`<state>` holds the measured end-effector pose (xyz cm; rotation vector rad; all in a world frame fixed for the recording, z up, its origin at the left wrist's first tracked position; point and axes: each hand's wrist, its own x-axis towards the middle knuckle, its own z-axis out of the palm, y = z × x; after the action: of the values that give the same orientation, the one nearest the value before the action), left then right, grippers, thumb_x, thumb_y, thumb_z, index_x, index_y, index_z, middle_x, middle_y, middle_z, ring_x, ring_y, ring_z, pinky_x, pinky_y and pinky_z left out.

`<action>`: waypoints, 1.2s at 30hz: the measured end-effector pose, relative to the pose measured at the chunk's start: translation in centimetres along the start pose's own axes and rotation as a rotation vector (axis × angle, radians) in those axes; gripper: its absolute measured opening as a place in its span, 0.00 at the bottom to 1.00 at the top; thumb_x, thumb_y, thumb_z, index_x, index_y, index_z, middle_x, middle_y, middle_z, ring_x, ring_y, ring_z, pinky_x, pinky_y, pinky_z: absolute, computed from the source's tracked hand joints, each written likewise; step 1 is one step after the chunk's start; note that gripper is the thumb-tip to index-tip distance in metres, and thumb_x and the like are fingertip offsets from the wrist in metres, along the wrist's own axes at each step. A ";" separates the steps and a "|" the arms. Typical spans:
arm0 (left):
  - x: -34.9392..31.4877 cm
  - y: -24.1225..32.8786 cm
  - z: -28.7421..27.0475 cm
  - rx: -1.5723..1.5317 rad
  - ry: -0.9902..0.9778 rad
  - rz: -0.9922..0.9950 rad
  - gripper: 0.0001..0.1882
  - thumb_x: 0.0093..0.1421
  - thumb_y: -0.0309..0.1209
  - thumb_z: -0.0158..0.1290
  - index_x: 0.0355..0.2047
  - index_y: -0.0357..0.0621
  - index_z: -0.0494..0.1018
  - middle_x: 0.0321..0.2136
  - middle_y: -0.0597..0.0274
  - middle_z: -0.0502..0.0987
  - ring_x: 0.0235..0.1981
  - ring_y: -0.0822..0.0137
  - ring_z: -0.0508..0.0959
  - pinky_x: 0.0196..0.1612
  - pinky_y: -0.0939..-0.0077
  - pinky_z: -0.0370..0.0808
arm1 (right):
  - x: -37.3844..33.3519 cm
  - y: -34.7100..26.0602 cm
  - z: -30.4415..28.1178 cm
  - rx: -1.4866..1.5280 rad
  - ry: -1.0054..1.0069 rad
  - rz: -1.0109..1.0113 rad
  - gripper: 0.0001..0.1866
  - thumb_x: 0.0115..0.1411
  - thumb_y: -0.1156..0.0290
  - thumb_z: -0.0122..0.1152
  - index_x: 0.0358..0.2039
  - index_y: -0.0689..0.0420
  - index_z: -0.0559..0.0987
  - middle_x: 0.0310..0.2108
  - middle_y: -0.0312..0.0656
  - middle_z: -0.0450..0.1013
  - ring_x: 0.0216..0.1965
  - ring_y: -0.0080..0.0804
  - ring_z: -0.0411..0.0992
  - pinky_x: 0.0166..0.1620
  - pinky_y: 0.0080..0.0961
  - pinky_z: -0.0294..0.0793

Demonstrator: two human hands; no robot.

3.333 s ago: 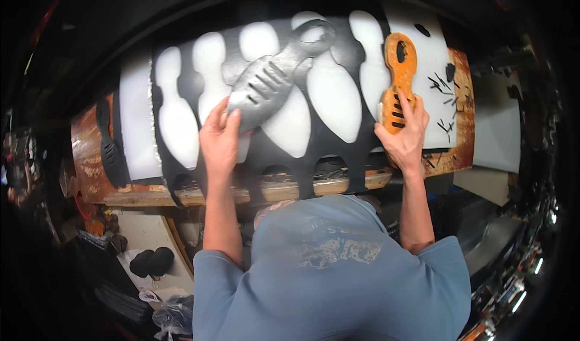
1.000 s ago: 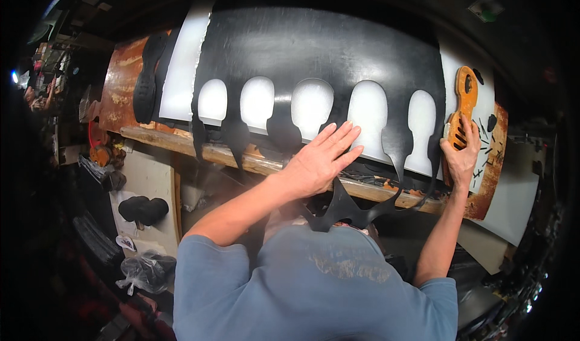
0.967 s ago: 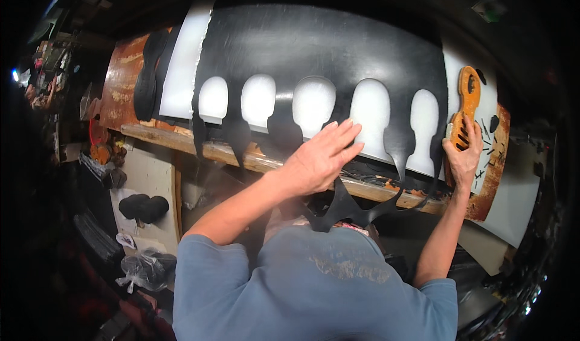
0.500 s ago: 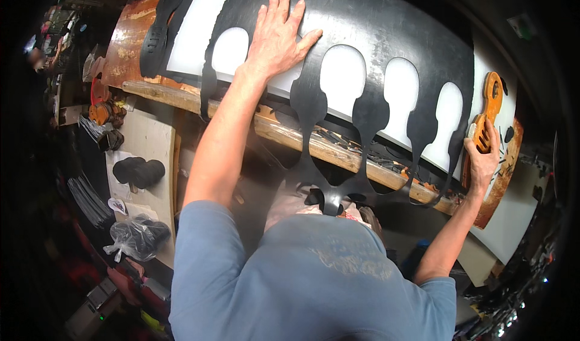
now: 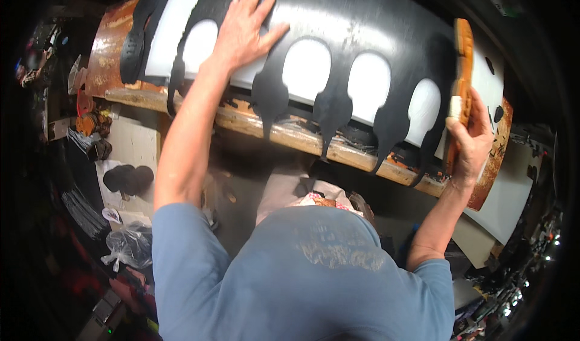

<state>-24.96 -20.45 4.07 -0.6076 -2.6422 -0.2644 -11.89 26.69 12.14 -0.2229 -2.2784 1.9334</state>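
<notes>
The big black sheet of rubbery material with a row of sole-shaped holes cut out of it (image 5: 362,27) lies spread across the worn wooden tabletop (image 5: 284,132) in front of me, its cut lower edge hanging in narrow tongues over the near edge of the tabletop. A white board (image 5: 172,33) shows through the holes and past the sheet's left end. My left hand (image 5: 244,27) lies open and flat on the sheet near its left end, fingers spread and pointing away from me, palm pressed down just beside the leftmost hole; that arm reaches out long and nearly straight from my shoulder. My right hand (image 5: 471,138) is at the sheet's right end, closed around the lower part of an orange sole-shaped template (image 5: 462,69), which I hold on edge, touching the sheet's right margin. That elbow is bent, the forearm rising from below the tabletop.
</notes>
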 end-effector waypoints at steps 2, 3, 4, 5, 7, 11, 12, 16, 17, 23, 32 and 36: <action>-1.1 1.0 -1.0 -0.055 -0.010 0.016 0.39 0.69 0.51 0.61 0.73 0.44 0.66 0.75 0.39 0.61 0.77 0.40 0.58 0.77 0.43 0.54 | 0.1 0.1 1.7 0.072 -0.084 -0.035 0.39 0.52 0.80 0.71 0.67 0.62 0.75 0.62 0.46 0.74 0.61 0.36 0.75 0.65 0.33 0.73; -1.7 1.6 -1.5 -0.067 -0.049 -0.013 0.39 0.69 0.50 0.61 0.74 0.44 0.65 0.75 0.38 0.59 0.78 0.39 0.57 0.78 0.42 0.54 | 0.3 0.1 2.5 -0.029 -0.089 -0.067 0.40 0.49 0.78 0.73 0.66 0.58 0.77 0.66 0.48 0.70 0.61 0.38 0.74 0.67 0.35 0.72; -2.4 2.2 -1.8 -0.069 -0.052 -0.012 0.40 0.69 0.50 0.61 0.74 0.44 0.63 0.76 0.37 0.58 0.78 0.38 0.55 0.78 0.41 0.53 | 0.5 0.3 3.3 -0.138 -0.076 -0.105 0.40 0.47 0.76 0.74 0.65 0.56 0.78 0.68 0.50 0.68 0.63 0.40 0.73 0.68 0.36 0.72; -3.0 2.7 -2.1 -0.076 -0.069 -0.025 0.41 0.69 0.49 0.61 0.75 0.44 0.62 0.76 0.36 0.56 0.78 0.38 0.54 0.78 0.40 0.52 | 0.8 0.4 4.2 -0.220 -0.080 -0.165 0.40 0.46 0.75 0.75 0.65 0.54 0.80 0.69 0.51 0.66 0.64 0.42 0.72 0.68 0.36 0.71; -3.9 3.6 -2.6 -0.075 -0.090 -0.050 0.42 0.69 0.48 0.61 0.75 0.42 0.60 0.77 0.35 0.54 0.78 0.36 0.52 0.78 0.39 0.51 | 1.1 0.7 5.9 -0.358 -0.071 -0.202 0.41 0.44 0.72 0.77 0.63 0.51 0.81 0.69 0.53 0.64 0.65 0.46 0.69 0.69 0.38 0.70; -4.5 5.4 -3.7 -0.115 -0.078 -0.115 0.42 0.68 0.47 0.62 0.75 0.40 0.60 0.76 0.33 0.54 0.78 0.32 0.52 0.78 0.37 0.51 | 1.1 1.3 8.8 -0.783 -0.131 -0.280 0.39 0.44 0.68 0.72 0.62 0.53 0.81 0.68 0.57 0.63 0.64 0.56 0.64 0.68 0.49 0.69; -4.4 5.5 -4.1 -0.132 -0.099 -0.113 0.42 0.68 0.46 0.63 0.75 0.41 0.60 0.76 0.33 0.53 0.78 0.32 0.52 0.78 0.37 0.51 | 1.0 1.3 8.9 -0.755 -0.112 -0.319 0.40 0.43 0.67 0.71 0.61 0.56 0.81 0.67 0.57 0.63 0.63 0.60 0.63 0.66 0.50 0.69; -3.0 2.0 -6.0 -0.336 -0.193 -0.169 0.34 0.67 0.39 0.65 0.69 0.39 0.69 0.71 0.38 0.67 0.73 0.40 0.66 0.74 0.47 0.63 | 0.9 1.3 8.7 -0.767 -0.123 -0.305 0.39 0.43 0.66 0.72 0.60 0.59 0.81 0.68 0.56 0.63 0.63 0.57 0.63 0.66 0.48 0.69; -2.3 -0.2 -6.3 -0.432 -0.222 -0.174 0.32 0.66 0.38 0.65 0.67 0.38 0.72 0.69 0.40 0.70 0.71 0.42 0.69 0.73 0.50 0.66 | 1.0 1.2 8.6 -0.762 -0.126 -0.301 0.39 0.43 0.66 0.72 0.60 0.59 0.81 0.69 0.57 0.63 0.63 0.56 0.63 0.66 0.48 0.69; -1.1 -7.9 -3.5 -0.084 -0.020 -0.172 0.33 0.70 0.37 0.60 0.71 0.39 0.66 0.72 0.40 0.65 0.75 0.42 0.63 0.76 0.47 0.59 | 1.0 -1.4 10.6 -0.668 -0.128 -0.219 0.39 0.42 0.70 0.74 0.61 0.59 0.81 0.69 0.55 0.64 0.65 0.52 0.66 0.65 0.44 0.73; -1.5 -7.5 -3.5 -0.176 0.003 -0.193 0.35 0.69 0.37 0.61 0.69 0.29 0.66 0.71 0.31 0.64 0.74 0.34 0.62 0.75 0.39 0.59 | 5.3 -4.2 23.9 -0.466 -0.332 -0.454 0.40 0.36 0.68 0.77 0.57 0.56 0.84 0.67 0.58 0.68 0.63 0.56 0.69 0.66 0.45 0.71; -1.3 -6.8 -3.5 -0.215 0.012 -0.265 0.36 0.68 0.39 0.61 0.68 0.26 0.65 0.72 0.22 0.58 0.74 0.28 0.58 0.76 0.37 0.55 | 7.3 -4.6 29.0 -0.516 -0.409 -0.553 0.38 0.37 0.69 0.74 0.55 0.54 0.84 0.66 0.59 0.67 0.57 0.59 0.69 0.62 0.47 0.74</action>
<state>-25.73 -27.90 6.01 -0.3160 -2.7008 -0.6338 -25.09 -0.51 12.09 0.7384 -2.6627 1.1752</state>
